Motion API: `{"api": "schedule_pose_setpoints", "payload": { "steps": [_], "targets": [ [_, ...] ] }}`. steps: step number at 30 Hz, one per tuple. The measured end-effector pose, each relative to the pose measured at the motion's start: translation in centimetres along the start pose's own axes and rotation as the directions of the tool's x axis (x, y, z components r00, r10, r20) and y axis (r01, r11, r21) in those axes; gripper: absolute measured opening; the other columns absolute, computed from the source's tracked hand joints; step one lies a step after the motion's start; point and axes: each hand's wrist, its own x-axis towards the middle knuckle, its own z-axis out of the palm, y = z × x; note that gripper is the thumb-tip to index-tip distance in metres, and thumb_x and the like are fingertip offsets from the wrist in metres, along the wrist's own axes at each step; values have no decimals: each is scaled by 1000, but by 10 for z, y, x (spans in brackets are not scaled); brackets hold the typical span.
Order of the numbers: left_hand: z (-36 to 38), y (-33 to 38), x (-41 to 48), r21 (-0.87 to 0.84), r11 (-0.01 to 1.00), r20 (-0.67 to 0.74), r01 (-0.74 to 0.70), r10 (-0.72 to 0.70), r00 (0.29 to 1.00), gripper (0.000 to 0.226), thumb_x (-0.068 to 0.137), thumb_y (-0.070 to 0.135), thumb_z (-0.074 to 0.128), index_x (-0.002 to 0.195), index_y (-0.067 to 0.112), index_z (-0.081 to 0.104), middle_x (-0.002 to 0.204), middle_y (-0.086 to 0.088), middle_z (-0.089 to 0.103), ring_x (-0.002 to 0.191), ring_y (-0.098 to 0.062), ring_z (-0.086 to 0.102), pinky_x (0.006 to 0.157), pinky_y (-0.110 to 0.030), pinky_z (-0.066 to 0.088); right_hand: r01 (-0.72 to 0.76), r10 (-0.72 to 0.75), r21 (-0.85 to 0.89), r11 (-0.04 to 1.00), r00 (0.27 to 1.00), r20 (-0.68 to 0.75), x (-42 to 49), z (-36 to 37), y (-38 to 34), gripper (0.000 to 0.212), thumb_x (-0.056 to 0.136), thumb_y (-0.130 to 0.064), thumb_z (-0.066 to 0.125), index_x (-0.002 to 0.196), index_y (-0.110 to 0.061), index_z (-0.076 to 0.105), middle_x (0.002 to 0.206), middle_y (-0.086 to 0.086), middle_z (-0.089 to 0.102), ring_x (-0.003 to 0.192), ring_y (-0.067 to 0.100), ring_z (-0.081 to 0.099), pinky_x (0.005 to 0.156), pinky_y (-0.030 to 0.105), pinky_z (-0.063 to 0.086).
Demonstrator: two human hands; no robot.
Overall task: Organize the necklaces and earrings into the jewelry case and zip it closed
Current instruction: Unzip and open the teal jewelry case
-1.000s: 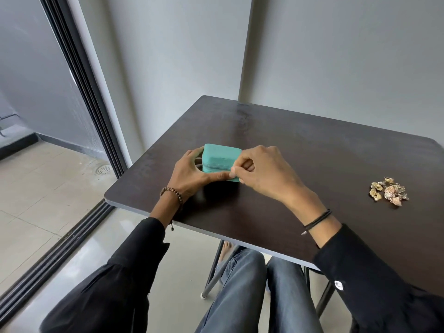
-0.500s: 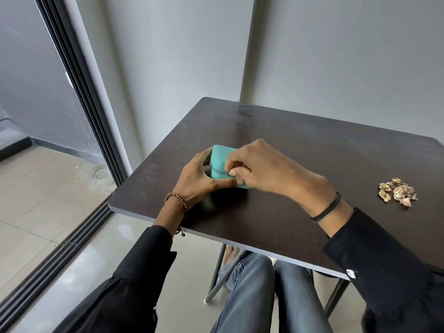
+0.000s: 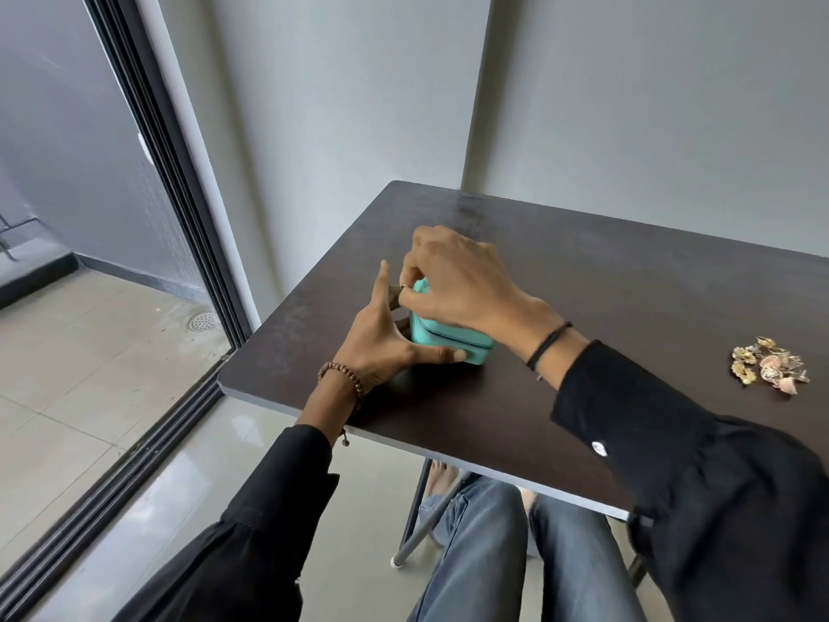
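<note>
Near the left front edge of a dark table (image 3: 605, 285) sits a teal jewelry case (image 3: 453, 342); the left hand (image 3: 381, 347) holds it, thumb along its front; the right hand (image 3: 457, 280), arched over it, pinches the zipper pull (image 3: 400, 289); a pile of gold jewelry (image 3: 769, 365) lies well apart to the right.

teal case (image 3: 453, 341), jewelry pile (image 3: 769, 368) well apart
</note>
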Motion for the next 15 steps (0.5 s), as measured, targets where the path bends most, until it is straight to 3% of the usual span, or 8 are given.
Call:
{"api": "schedule_pose_setpoints", "payload": {
  "steps": [4,6,8,11,13,15],
  "targets": [
    [1,0,1,-11,1000,12,-28,28,1000,154,54,33,99,158,18,-13,145,13,48,105,32,44,91,2,37,-297,301,178,938,954,8,34,18,11,25,74,-40,72,71,-15,72,83,-7,69,91,21,66,71,31,47],
    [2,-1,2,-18,999,21,-32,33,999,152,55,30,98,158,17,-13,137,19,49,106,30,45,89,3,38,-425,429,274,863,902,49,46,27,18,31,71,-39,73,59,-14,56,71,-5,61,89,25,64,69,32,47],
    [2,-5,4,-35,999,13,-17,17,1000,152,55,28,99,158,19,-12,128,28,48,112,20,49,96,-5,40,-523,530,349,777,844,85,49,35,28,36,66,-36,73,55,-18,44,63,-5,49,76,26,56,61,28,39],
    [2,-7,5,-26,999,18,-19,20,1000,150,54,28,99,159,22,-8,127,25,49,122,5,52,102,-10,40,-609,630,526,594,758,167,43,38,38,30,52,-33,70,55,-19,44,59,-4,40,63,22,43,54,28,33],
    [2,-6,5,-8,1000,20,-26,26,999,146,55,26,99,159,22,-3,125,25,49,116,10,52,92,1,37,-624,644,602,498,731,225,36,40,43,32,55,-33,75,53,-18,46,51,-7,38,59,19,40,57,29,32],
    [1,-5,5,10,999,29,-35,35,999,140,57,24,98,159,20,3,123,25,49,110,17,49,84,6,35,-593,618,650,475,751,233,26,43,48,39,65,-34,80,49,-18,49,45,-11,41,56,16,43,59,30,35]
  ]
}}
